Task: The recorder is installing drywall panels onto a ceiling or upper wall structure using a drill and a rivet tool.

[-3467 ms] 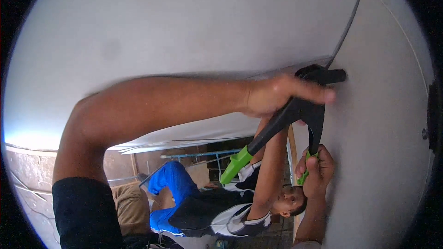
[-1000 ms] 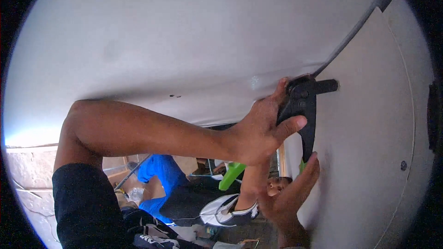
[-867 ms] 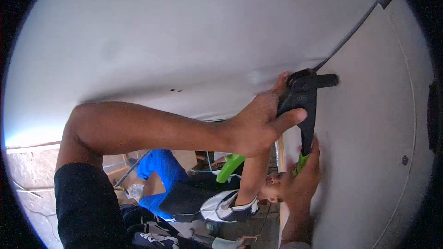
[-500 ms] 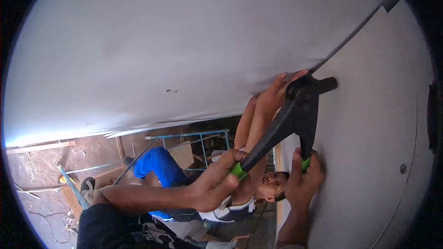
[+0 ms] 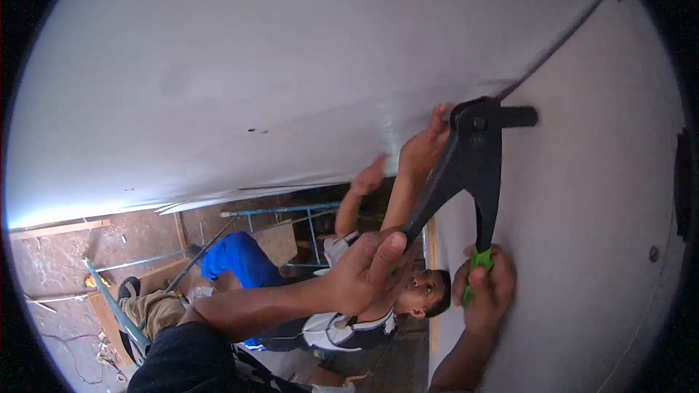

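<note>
A black hand riveter [image 5: 466, 167] with green grips is held in both my hands against the pale panels. My left hand [image 5: 364, 269] is closed round the end of one handle, hiding its grip. On the other handle, my right hand [image 5: 486, 287] wraps the green grip. The handles are spread apart. The riveter's head is at the dark seam [image 5: 553, 51] between a large white panel [image 5: 218, 65] and a second pale panel [image 5: 582, 196], its short cylindrical part pointing right. Just beside the head, a co-worker's hand [image 5: 422, 151] reaches to the white panel.
A co-worker [image 5: 364, 327] is close behind my left forearm, with another blurred hand [image 5: 371, 175] raised near the panel. Blue trousers [image 5: 244, 262], blue scaffold tubing [image 5: 313, 211] and wood boards lie beyond. A cable [image 5: 73, 342] trails over the floor.
The riveter's handles have closed somewhat, and its head has tilted slightly. One co-worker hand has come away from the panel and dropped lower left; the other stays by the seam.
</note>
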{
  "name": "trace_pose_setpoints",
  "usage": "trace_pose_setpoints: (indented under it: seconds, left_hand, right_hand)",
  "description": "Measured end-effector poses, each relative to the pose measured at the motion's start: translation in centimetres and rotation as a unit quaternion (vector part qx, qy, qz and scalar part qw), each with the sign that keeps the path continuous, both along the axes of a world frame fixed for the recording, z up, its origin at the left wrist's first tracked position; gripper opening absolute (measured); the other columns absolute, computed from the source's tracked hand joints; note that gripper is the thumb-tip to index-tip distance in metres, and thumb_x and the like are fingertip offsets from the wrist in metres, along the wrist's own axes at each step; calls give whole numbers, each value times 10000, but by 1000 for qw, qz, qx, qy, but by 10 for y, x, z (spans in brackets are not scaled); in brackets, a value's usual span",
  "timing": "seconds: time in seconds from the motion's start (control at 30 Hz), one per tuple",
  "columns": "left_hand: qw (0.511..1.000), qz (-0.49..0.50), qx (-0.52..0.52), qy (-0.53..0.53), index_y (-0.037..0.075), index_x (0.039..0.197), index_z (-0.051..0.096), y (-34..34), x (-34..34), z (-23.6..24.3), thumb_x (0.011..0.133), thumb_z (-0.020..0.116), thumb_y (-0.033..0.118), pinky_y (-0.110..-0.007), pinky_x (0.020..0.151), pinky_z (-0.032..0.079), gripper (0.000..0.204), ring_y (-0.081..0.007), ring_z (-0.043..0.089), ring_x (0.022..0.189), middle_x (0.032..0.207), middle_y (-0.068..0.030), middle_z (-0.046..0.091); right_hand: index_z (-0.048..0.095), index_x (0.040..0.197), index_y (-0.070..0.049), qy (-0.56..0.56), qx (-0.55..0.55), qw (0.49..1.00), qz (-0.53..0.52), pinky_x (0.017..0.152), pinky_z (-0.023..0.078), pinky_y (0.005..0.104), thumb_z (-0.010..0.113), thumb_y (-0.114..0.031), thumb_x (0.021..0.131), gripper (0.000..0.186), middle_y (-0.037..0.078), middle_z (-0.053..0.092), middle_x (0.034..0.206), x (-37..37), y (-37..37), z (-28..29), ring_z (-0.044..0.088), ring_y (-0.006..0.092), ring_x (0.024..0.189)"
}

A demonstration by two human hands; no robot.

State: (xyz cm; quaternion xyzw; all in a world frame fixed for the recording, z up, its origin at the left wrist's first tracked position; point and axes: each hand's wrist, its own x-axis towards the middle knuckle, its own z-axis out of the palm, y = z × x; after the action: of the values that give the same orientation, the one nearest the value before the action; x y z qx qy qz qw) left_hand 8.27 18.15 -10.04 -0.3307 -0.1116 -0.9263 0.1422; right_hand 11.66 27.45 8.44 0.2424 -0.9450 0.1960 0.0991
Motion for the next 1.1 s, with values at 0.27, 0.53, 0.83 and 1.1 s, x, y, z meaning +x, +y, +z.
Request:
trace_pose_setpoints:
  seconds: [0.27, 0.53, 0.83, 1.1]
  left_hand:
    - [1000, -16, -4, 2, -15, 1040, 528, 14, 0, -4, 1010, 279, 450, -232, 498, 363, 529, -66, 453, 540, 603, 25, 461]
    - [994, -88, 44, 50, -16, 1384, 350, 61, -9, 23, 943, 313, 606, -276, 700, 465, 764, -99, 532, 728, 907, -48, 558]
    - [992, -46, 59, 104, -28, 1405, 288, 129, -15, 50, 919, 419, 572, -355, 986, 418, 784, -234, 488, 1214, 1350, -154, 479]
    - [991, -48, 57, 115, -8, 1438, 281, 150, 19, 51, 869, 507, 607, -347, 940, 438, 868, -195, 513, 1177, 1345, -152, 503]
  right_hand:
    - [507, 1022, 20, 17, 11, 998, 56, 389, 292, 218, 619, -491, 860, 548, 21, 467, 552, -8, 23, 5, 402, 76, 418]
    - [503, 1036, 34, -4, -22, 998, 65, 406, 288, 206, 605, -472, 876, 541, 16, 480, 569, -11, 49, 8, 403, 72, 427]
    - [529, 1056, -33, 30, -32, 998, 36, 740, 385, 263, 640, -576, 813, 605, 9, 532, 899, 2, 104, 16, 480, 101, 824]
    - [479, 1161, -8, 34, -28, 997, 56, 760, 401, 260, 619, -562, 836, 657, 19, 542, 928, 23, 142, 7, 490, 105, 849]
